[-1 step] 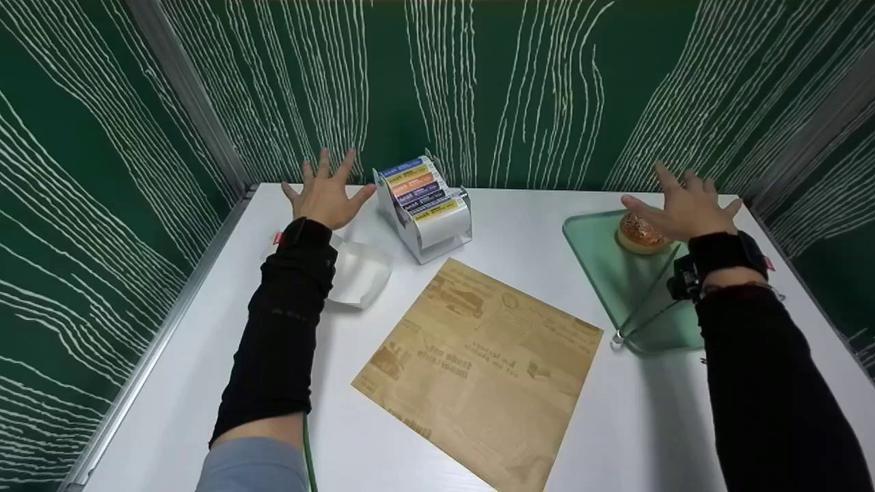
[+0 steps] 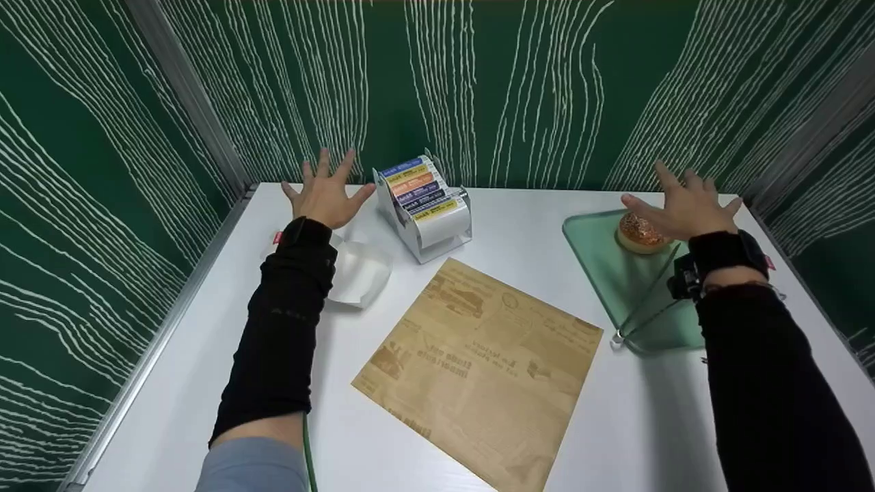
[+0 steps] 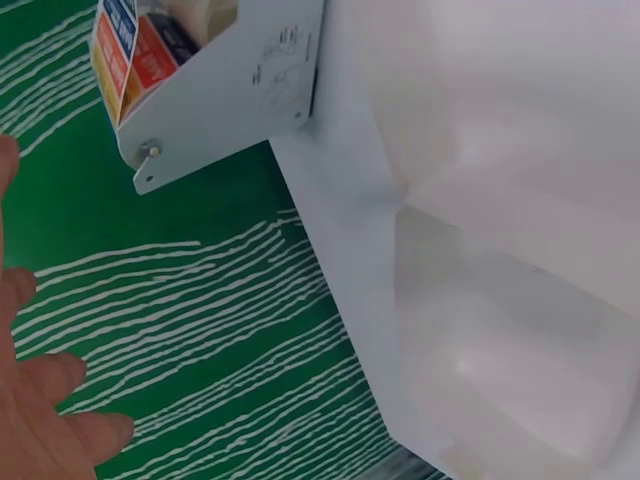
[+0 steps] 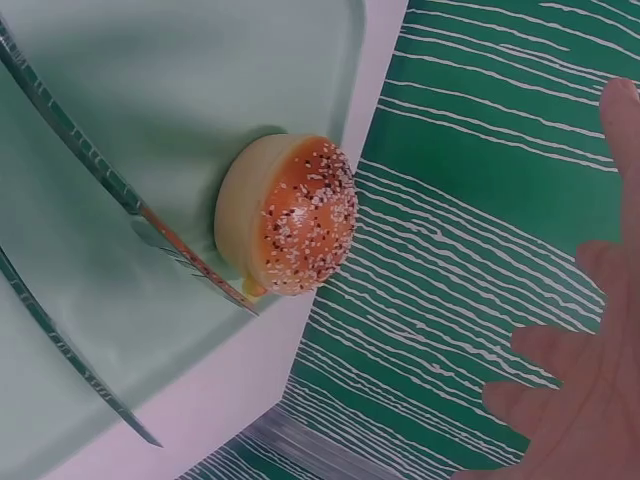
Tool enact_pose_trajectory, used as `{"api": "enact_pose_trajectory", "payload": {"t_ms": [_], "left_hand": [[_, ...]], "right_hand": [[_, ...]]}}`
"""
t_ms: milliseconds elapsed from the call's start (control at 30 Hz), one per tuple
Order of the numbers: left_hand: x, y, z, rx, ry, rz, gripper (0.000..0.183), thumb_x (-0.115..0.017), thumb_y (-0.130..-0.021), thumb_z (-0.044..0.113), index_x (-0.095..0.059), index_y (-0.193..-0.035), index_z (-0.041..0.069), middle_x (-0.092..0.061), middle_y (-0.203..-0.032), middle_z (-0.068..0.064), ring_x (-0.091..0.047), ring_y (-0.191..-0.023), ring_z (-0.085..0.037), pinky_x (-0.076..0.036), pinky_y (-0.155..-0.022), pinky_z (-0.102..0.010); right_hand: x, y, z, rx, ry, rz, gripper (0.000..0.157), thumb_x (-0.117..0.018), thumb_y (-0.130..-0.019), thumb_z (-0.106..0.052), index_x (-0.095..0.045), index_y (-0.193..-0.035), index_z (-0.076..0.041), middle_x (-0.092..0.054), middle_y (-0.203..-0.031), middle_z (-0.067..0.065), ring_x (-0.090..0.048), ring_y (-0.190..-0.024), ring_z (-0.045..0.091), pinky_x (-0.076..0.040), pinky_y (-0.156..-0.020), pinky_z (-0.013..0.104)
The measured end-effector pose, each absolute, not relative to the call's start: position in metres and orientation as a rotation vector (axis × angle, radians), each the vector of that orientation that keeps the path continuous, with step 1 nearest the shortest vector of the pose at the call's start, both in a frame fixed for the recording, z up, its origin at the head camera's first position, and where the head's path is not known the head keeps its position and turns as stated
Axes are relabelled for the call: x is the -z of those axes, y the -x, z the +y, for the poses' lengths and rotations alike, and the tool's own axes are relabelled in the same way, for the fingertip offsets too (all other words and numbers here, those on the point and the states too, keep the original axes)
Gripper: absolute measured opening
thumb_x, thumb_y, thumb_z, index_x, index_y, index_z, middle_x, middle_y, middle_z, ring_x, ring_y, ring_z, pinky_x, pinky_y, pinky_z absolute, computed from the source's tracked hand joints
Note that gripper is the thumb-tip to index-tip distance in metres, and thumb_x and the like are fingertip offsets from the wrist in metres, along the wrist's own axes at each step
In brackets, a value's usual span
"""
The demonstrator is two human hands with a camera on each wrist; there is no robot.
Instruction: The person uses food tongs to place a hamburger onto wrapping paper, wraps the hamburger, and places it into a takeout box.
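My left hand (image 2: pixel 327 198) is held out at the table's back left with its fingers spread, holding nothing. Below its wrist sits a white paper food box (image 2: pixel 362 273), partly hidden by the sleeve. To its right stands a label dispenser (image 2: pixel 417 198) with several coloured label strips. My right hand (image 2: pixel 694 208), also spread and holding nothing, is over the back of a green tray (image 2: pixel 605 277). On that tray lies a seeded bun (image 4: pixel 310 215). Metal tongs (image 4: pixel 82 145) rest beside the bun, their hinge end at the tray's left edge. My right wrist hides part of the tongs.
A square sheet of brown printed wrapping paper (image 2: pixel 492 369) lies flat at the middle front of the white table (image 2: pixel 383 451). Green walls (image 2: pixel 383 82) with white wavy lines stand behind and at both sides. A green cord (image 2: pixel 309 451) runs beside my left arm.
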State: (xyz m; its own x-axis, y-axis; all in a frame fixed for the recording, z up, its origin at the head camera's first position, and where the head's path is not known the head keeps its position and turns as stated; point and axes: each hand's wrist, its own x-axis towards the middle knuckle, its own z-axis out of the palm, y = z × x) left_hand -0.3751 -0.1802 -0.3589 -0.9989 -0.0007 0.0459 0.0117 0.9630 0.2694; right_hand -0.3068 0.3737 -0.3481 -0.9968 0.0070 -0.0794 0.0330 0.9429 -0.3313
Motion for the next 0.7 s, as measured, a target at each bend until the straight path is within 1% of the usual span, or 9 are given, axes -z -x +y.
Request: {"api": "enact_pose_trajectory", "payload": {"t_ms": [100, 167, 233, 300, 400, 500, 633, 700], "left_hand": [[0.358, 0.374, -0.179, 0.430, 0.015, -3.062, 0.084, -0.047, -0.106, 0.070, -0.009, -0.173, 0.037, 0.002, -0.182, -0.014, 0.001, -0.167, -0.049, -0.003, -0.125, -0.084], [0.357, 0.372, -0.177, 0.433, 0.035, -3.048, 0.083, -0.048, -0.106, 0.068, -0.011, -0.174, 0.036, -0.001, -0.182, -0.015, -0.002, -0.167, -0.048, -0.005, -0.125, -0.083], [0.355, 0.369, -0.175, 0.451, 0.066, -3.021, 0.083, -0.051, -0.107, 0.065, -0.014, -0.174, 0.033, -0.006, -0.182, -0.017, -0.007, -0.167, -0.046, -0.008, -0.126, -0.081], [0.352, 0.365, -0.173, 0.467, 0.109, -2.982, 0.081, -0.054, -0.107, 0.061, -0.019, -0.173, 0.030, -0.012, -0.181, -0.019, -0.015, -0.167, -0.044, -0.013, -0.127, -0.080], [0.349, 0.358, -0.167, 0.490, 0.188, -2.921, 0.077, -0.060, -0.107, 0.054, -0.030, -0.171, 0.024, -0.025, -0.177, -0.020, -0.029, -0.163, -0.042, -0.024, -0.127, -0.075], [0.350, 0.350, -0.159, 0.480, 0.285, -2.880, 0.071, -0.065, -0.106, 0.046, -0.039, -0.167, 0.020, -0.037, -0.172, -0.020, -0.041, -0.157, -0.041, -0.034, -0.125, -0.069], [0.356, 0.335, -0.151, 0.453, 0.438, -2.841, 0.064, -0.069, -0.105, 0.038, -0.048, -0.161, 0.015, -0.048, -0.165, -0.020, -0.050, -0.151, -0.039, -0.041, -0.121, -0.065], [0.360, 0.327, -0.148, 0.439, 0.515, -2.830, 0.061, -0.069, -0.105, 0.036, -0.051, -0.159, 0.013, -0.053, -0.161, -0.020, -0.053, -0.149, -0.038, -0.043, -0.120, -0.064]], "right_hand": [[0.346, 0.307, 0.373, 0.507, -0.016, 3.016, 0.108, -0.038, -0.100, -0.082, 0.007, -0.173, -0.016, 0.005, -0.169, 0.046, 0.006, -0.153, 0.072, 0.009, -0.110, 0.094], [0.343, 0.308, 0.371, 0.505, 0.003, 3.014, 0.109, -0.039, -0.100, -0.082, 0.007, -0.173, -0.016, 0.003, -0.169, 0.046, 0.006, -0.154, 0.071, 0.009, -0.110, 0.094], [0.339, 0.307, 0.366, 0.508, 0.032, 3.019, 0.109, -0.041, -0.100, -0.082, 0.005, -0.173, -0.016, 0.001, -0.169, 0.045, 0.004, -0.155, 0.070, 0.009, -0.111, 0.093], [0.336, 0.306, 0.360, 0.507, 0.068, 3.034, 0.108, -0.043, -0.100, -0.081, 0.001, -0.173, -0.015, -0.004, -0.170, 0.044, 0.001, -0.156, 0.068, 0.007, -0.112, 0.092], [0.333, 0.304, 0.349, 0.496, 0.143, 3.081, 0.105, -0.047, -0.101, -0.077, -0.008, -0.174, -0.013, -0.013, -0.170, 0.043, -0.009, -0.155, 0.067, 0.000, -0.115, 0.091], [0.334, 0.299, 0.336, 0.460, 0.228, 3.127, 0.100, -0.050, -0.102, -0.074, -0.018, -0.172, -0.010, -0.024, -0.167, 0.042, -0.020, -0.151, 0.068, -0.011, -0.116, 0.089], [0.340, 0.287, 0.317, 0.388, 0.347, 3.165, 0.092, -0.053, -0.104, -0.068, -0.029, -0.169, -0.008, -0.037, -0.162, 0.039, -0.034, -0.147, 0.062, -0.023, -0.113, 0.086], [0.346, 0.280, 0.309, 0.352, 0.408, 3.183, 0.087, -0.057, -0.105, -0.063, -0.033, -0.167, -0.008, -0.043, -0.159, 0.037, -0.041, -0.145, 0.059, -0.027, -0.113, 0.084]]}}
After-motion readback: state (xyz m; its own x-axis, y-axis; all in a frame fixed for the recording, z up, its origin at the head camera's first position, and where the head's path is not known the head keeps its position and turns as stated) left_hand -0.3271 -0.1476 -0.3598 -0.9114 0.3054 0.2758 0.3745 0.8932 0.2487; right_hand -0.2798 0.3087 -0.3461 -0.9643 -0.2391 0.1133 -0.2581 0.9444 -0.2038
